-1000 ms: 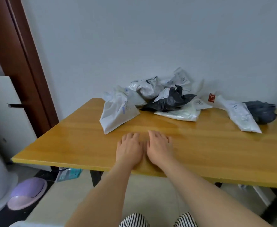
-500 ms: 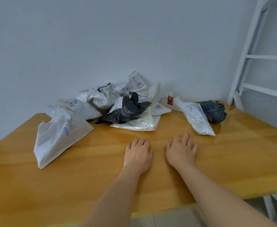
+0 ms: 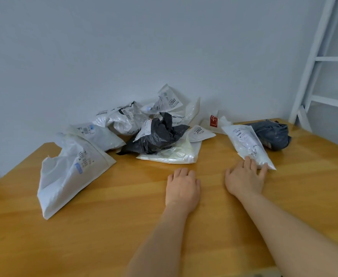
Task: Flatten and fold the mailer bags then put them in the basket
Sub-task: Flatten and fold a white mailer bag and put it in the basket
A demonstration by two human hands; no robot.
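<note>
You are looking down at a wooden table (image 3: 104,226) pushed against a pale wall (image 3: 124,47), with crumpled mailer bags scattered along its far side.

Farthest left lies a large white mailer bag (image 3: 70,172), puffed up and angled toward you, well apart from both hands. Behind it sits a smaller white bag (image 3: 98,134) with a printed label. Toward the middle is a heap against the wall: a crinkled white bag (image 3: 122,120), a labelled white bag marked 2007 (image 3: 166,100) propped on top, and a black bag (image 3: 156,134) lying across a flat translucent cream bag (image 3: 174,154). A small white piece marked 2002 (image 3: 200,132) pokes out at the heap's right edge.

Your left hand (image 3: 183,188) rests palm down on bare wood in front of the heap, fingers relaxed and together, holding nothing. It is near the cream bag but not touching it.

Your right hand (image 3: 244,179) lies just beside it, fingers spread, with the fingertips resting on the near corner of a long white mailer bag (image 3: 248,144). The fingers look straight rather than curled around it. That bag slants away from the hand toward the wall.

Behind it stands a white bag with a red logo (image 3: 216,121), and to the right lies a dark grey bag (image 3: 272,134). A white metal frame (image 3: 314,62) rises at the far right.
</note>
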